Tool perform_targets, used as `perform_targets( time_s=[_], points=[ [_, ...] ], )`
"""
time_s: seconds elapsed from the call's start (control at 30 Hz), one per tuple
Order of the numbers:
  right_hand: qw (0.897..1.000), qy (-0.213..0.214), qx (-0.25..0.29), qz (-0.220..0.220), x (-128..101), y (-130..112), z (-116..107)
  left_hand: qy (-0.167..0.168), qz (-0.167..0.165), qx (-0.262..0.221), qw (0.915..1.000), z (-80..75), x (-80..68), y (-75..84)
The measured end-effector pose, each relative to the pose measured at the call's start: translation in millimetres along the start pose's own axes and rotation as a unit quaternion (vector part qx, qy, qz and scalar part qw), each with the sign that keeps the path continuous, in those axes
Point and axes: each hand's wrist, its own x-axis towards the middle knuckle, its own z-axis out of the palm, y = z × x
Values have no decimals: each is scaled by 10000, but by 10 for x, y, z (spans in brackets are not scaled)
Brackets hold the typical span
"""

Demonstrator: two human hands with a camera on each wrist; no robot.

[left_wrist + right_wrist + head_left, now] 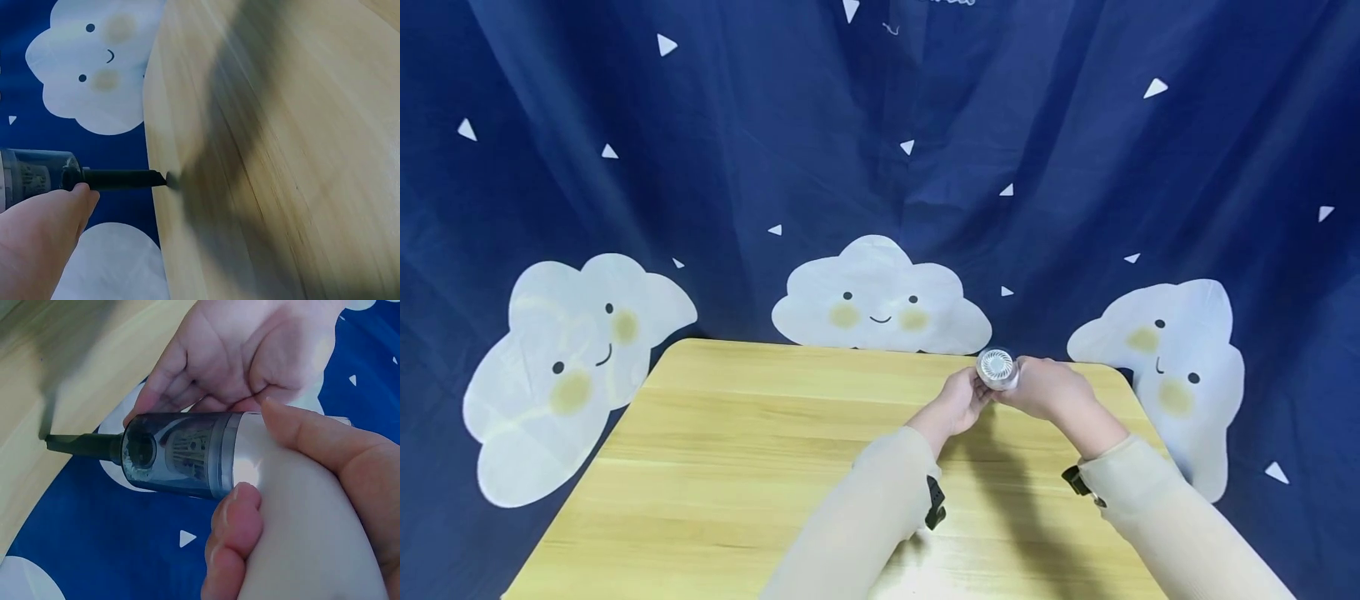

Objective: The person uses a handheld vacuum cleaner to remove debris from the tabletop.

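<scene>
A white handheld vacuum cleaner (997,365) is held over the far edge of the table, its round vented end facing up in the head view. My right hand (1047,388) grips its white body, thumb on one side and fingers on the other in the right wrist view. The clear dark dust cup (181,456) shows grey fluff inside. My left hand (961,402) holds this cup, palm facing up, fingers partly hidden behind it. From the cup a narrow black nozzle (125,179) points down, its slanted tip right at the tabletop near the edge.
The light wooden table (760,467) has rounded far corners. Behind it hangs a dark blue curtain (820,100) with white triangles and smiling clouds, close against the table's far edge. Shadows of the arms fall across the wood.
</scene>
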Motion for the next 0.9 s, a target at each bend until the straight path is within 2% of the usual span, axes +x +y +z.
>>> perform_targets(
  time_s=[0.13,0.4,0.53,0.63,0.7,0.77,0.83,0.9],
  points=[
    [10000,11,-5,99,5,11,15,-103,-47,77,9999,8,18,-4],
    [10000,11,-1,17,25,17,31,1,-107,25,9999,-17,31,-4],
    [9999,32,43,-119,30,23,-6,2,-1,416,9991,-17,14,30],
    [9994,-70,289,-154,37,49,-37,-65,171,1004,9948,-9,-7,55],
    [9979,-175,598,-164,39,69,-61,-134,317,1522,9878,-6,-31,80],
    [9951,-307,931,-129,38,89,-83,-197,477,2189,9744,-9,-65,109],
    [9914,-428,1232,-86,35,108,-99,-198,648,2907,9544,-22,-106,137],
    [9880,-517,1457,-44,30,123,-108,-146,788,3606,9293,-46,-151,160]
  ],
)
